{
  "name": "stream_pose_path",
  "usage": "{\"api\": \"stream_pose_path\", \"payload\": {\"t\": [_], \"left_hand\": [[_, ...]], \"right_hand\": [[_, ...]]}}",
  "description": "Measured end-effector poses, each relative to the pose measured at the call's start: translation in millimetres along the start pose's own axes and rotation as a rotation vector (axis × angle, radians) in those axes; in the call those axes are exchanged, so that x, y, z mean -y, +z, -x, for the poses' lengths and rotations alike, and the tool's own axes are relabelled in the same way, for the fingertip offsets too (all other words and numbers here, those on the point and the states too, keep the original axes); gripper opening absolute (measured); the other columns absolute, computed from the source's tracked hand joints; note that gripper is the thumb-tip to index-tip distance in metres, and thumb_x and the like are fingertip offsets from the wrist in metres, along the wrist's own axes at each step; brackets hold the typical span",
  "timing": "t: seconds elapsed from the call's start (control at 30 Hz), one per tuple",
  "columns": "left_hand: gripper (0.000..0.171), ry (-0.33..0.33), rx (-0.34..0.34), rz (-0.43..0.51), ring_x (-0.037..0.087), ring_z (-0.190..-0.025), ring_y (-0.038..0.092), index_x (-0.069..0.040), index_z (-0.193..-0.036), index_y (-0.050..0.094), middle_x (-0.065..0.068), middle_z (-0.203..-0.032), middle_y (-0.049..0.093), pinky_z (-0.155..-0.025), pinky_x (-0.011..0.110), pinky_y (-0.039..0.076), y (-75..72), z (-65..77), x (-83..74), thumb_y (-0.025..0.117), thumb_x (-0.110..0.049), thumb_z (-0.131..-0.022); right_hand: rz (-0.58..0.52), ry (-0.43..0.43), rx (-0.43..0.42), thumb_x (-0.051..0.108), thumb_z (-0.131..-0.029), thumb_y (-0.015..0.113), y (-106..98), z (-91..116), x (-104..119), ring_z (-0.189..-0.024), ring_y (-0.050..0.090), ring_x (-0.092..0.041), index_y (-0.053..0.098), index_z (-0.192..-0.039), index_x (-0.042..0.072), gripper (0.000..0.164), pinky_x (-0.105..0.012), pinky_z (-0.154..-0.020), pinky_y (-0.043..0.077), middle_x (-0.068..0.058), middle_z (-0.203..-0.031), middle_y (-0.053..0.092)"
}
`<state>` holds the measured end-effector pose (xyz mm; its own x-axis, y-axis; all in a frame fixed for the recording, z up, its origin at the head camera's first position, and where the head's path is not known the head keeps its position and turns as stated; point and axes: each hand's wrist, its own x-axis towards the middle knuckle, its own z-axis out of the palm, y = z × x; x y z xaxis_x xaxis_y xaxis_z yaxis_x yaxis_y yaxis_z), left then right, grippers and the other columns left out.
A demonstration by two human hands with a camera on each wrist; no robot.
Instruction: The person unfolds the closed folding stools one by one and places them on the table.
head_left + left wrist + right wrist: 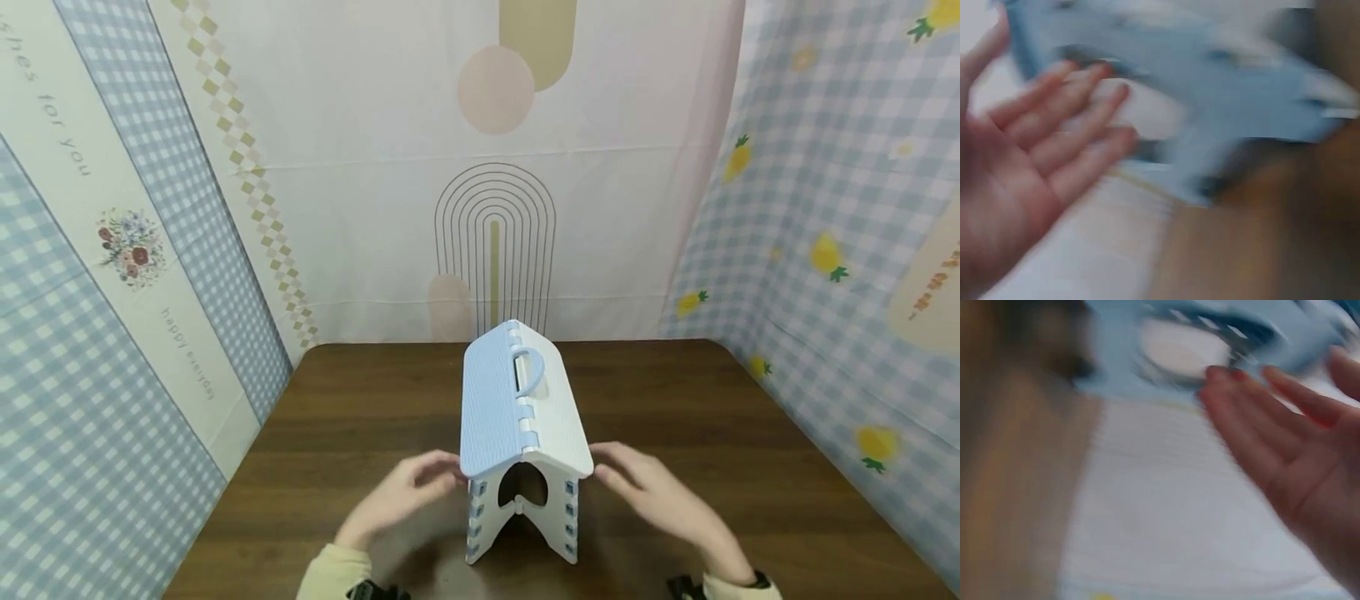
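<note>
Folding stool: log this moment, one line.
folding stool: top peaked, on wooden table; left hand: beside it; right hand: beside it; contact: unclear

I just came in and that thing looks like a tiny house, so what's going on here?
A person has a blue-and-white folding stool between their hands on a brown table. It is standing part-folded, with its top peaked like a roof. The left hand and right hand are at its two sides, fingers loose, not gripping it; whether the fingertips touch it is hard to tell.
</note>
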<state>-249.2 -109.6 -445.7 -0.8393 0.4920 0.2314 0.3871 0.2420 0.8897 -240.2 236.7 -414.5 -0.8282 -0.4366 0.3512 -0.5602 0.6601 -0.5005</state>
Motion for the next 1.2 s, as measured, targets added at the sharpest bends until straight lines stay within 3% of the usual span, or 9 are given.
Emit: {"api": "stream_pose_path", "payload": {"t": [0.1,0.2,0.3,0.37,0.43,0.53,0.67,0.8,1.2], "left_hand": [[0.021,0.019,-0.183,-0.084,0.012,-0.092,0.062,-0.016,-0.107,0.060,0.003,-0.097,0.068,-0.083,0.023,0.048,-19.7,-17.7,-28.6,0.049,-0.025,-0.092],[0.024,0.099,-0.392,-0.172,0.012,-0.099,0.060,-0.016,-0.105,0.063,0.001,-0.100,0.067,-0.088,0.026,0.047,-22.4,-44.7,-60.8,0.051,-0.031,-0.090],[0.036,0.130,-0.462,-0.335,0.016,-0.117,0.051,-0.014,-0.119,0.056,0.003,-0.121,0.058,-0.101,0.034,0.039,-12.2,-70.6,-83.7,0.047,-0.035,-0.092],[0.041,0.094,-0.453,-0.497,0.021,-0.126,0.042,-0.013,-0.128,0.049,0.006,-0.133,0.048,-0.107,0.041,0.032,-2.6,-83.1,-91.7,0.040,-0.035,-0.094],[0.045,0.039,-0.403,-0.625,0.026,-0.131,0.034,-0.013,-0.134,0.041,0.009,-0.140,0.040,-0.109,0.047,0.027,6.8,-90.6,-94.9,0.035,-0.036,-0.096],[0.052,-0.060,-0.304,-0.719,0.028,-0.135,0.025,-0.014,-0.139,0.032,0.009,-0.145,0.031,-0.110,0.051,0.021,18.9,-93.9,-92.7,0.029,-0.042,-0.096],[0.063,-0.168,-0.217,-0.671,0.028,-0.138,0.018,-0.014,-0.142,0.023,0.008,-0.149,0.022,-0.112,0.049,0.016,28.0,-90.8,-83.8,0.021,-0.054,-0.093],[0.065,-0.203,-0.228,-0.589,0.029,-0.138,0.014,-0.015,-0.142,0.023,0.010,-0.150,0.018,-0.113,0.048,0.014,32.2,-87.7,-76.8,0.020,-0.056,-0.092],[0.059,-0.164,-0.283,-0.555,0.024,-0.139,0.015,-0.020,-0.141,0.027,0.006,-0.149,0.020,-0.113,0.045,0.015,32.3,-87.7,-67.8,0.023,-0.053,-0.093]], "right_hand": [[0.072,0.008,-0.095,0.025,-0.092,0.049,-25.6,-23.0,13.2,-0.106,0.056,-0.019,0.054,-0.118,0.014,0.029,-0.040,-0.087,0.048,-0.001,-0.118,0.059],[0.051,-0.038,-0.211,0.023,-0.092,0.050,-35.8,-53.4,35.0,-0.119,0.046,-0.019,0.047,-0.127,0.016,0.036,-0.041,-0.095,0.042,-0.002,-0.132,0.047],[0.087,-0.112,-0.262,0.027,-0.092,0.049,-29.9,-81.9,55.7,-0.132,0.031,-0.023,0.034,-0.137,0.019,0.048,-0.045,-0.103,0.034,-0.003,-0.146,0.028],[0.149,-0.139,-0.250,0.031,-0.092,0.048,-21.4,-95.3,64.0,-0.135,0.025,-0.026,0.029,-0.140,0.016,0.054,-0.047,-0.105,0.030,-0.005,-0.149,0.020],[0.214,-0.127,-0.206,0.035,-0.092,0.046,-12.0,-102.1,68.0,-0.135,0.023,-0.028,0.025,-0.141,0.013,0.058,-0.047,-0.106,0.030,-0.008,-0.150,0.018],[0.220,-0.054,-0.121,0.038,-0.094,0.041,-0.3,-103.3,69.4,-0.136,0.022,-0.027,0.021,-0.142,0.008,0.060,-0.046,-0.108,0.028,-0.010,-0.149,0.019],[0.147,0.028,-0.075,0.044,-0.094,0.035,8.7,-98.6,70.1,-0.138,0.018,-0.023,0.018,-0.143,0.009,0.062,-0.044,-0.110,0.025,-0.007,-0.150,0.020],[0.142,0.044,-0.099,0.044,-0.094,0.035,12.5,-95.2,71.1,-0.137,0.021,-0.022,0.021,-0.142,0.010,0.061,-0.044,-0.109,0.027,-0.006,-0.149,0.022],[0.140,0.068,-0.167,0.035,-0.095,0.037,18.9,-94.7,69.0,-0.134,0.029,-0.021,0.024,-0.141,0.009,0.054,-0.043,-0.105,0.034,-0.006,-0.147,0.027]]}}
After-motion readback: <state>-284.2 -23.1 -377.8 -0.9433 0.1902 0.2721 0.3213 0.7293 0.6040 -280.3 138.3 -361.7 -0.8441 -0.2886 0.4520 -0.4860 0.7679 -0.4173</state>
